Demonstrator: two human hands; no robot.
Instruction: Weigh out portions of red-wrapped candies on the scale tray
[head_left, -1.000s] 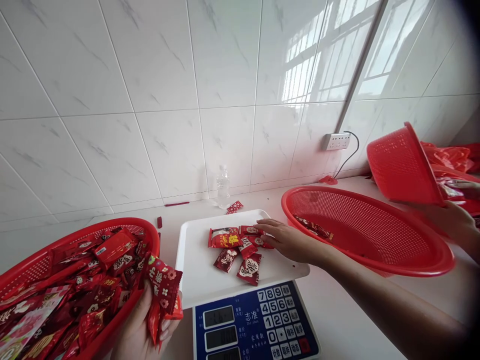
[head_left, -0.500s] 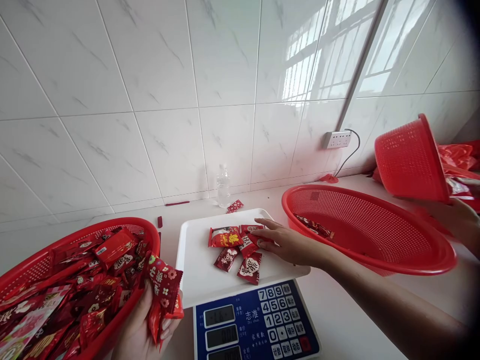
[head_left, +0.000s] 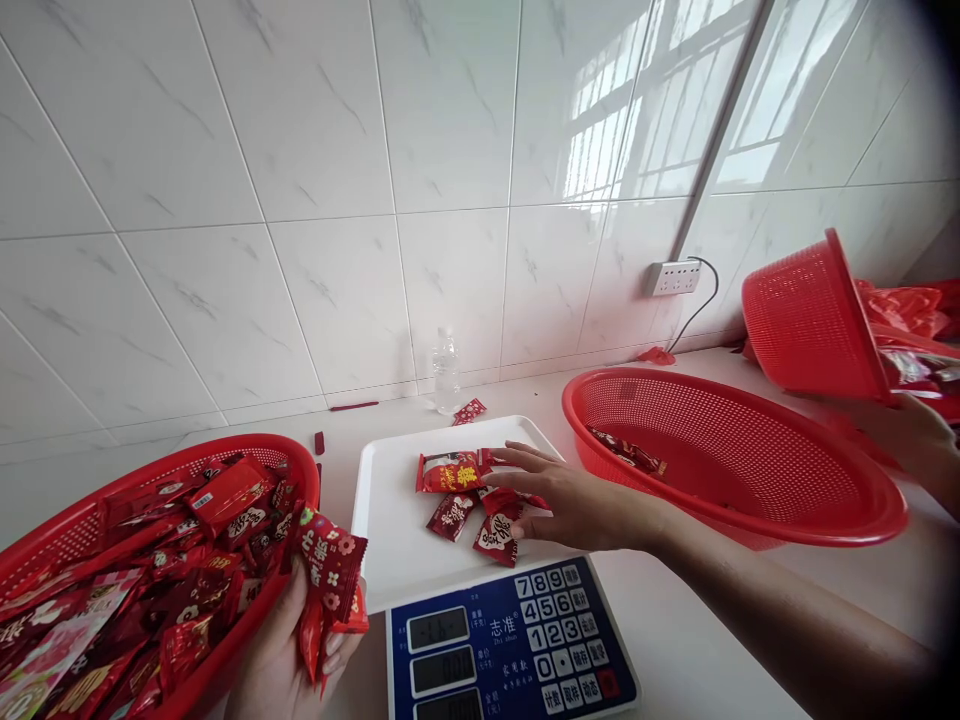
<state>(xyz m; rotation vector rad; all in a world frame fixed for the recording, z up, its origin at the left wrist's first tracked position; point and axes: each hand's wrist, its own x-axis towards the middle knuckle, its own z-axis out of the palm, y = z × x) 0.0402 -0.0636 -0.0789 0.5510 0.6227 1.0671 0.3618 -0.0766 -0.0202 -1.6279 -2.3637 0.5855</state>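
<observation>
Several small red candy packets (head_left: 330, 570) are in my left hand (head_left: 296, 640), whose fingers are closed around them beside the basket of sweets. My right hand (head_left: 559, 495) reaches over the scale's white tray (head_left: 397, 555) with fingers spread, its tips on or just above the candy packets there; I cannot tell how firmly it touches them. A larger red packet with yellow print (head_left: 450, 472) lies at the left of that little group. Below the tray shows the scale's blue panel (head_left: 510, 640), with number keys and grey displays.
On the left, a red basket (head_left: 300, 460) is full of packets. A red oval basket (head_left: 750, 450) at right holds a few. Behind it, another person's hand (head_left: 907, 430) tilts a red basket (head_left: 810, 320). A clear bottle (head_left: 445, 372) and power strip (head_left: 673, 278) are near the wall.
My right hand has shifted slightly towards me over the packets, and its thumb now shows at the nearest one. My left hand has barely moved. The other person's tilted basket has moved slightly left.
</observation>
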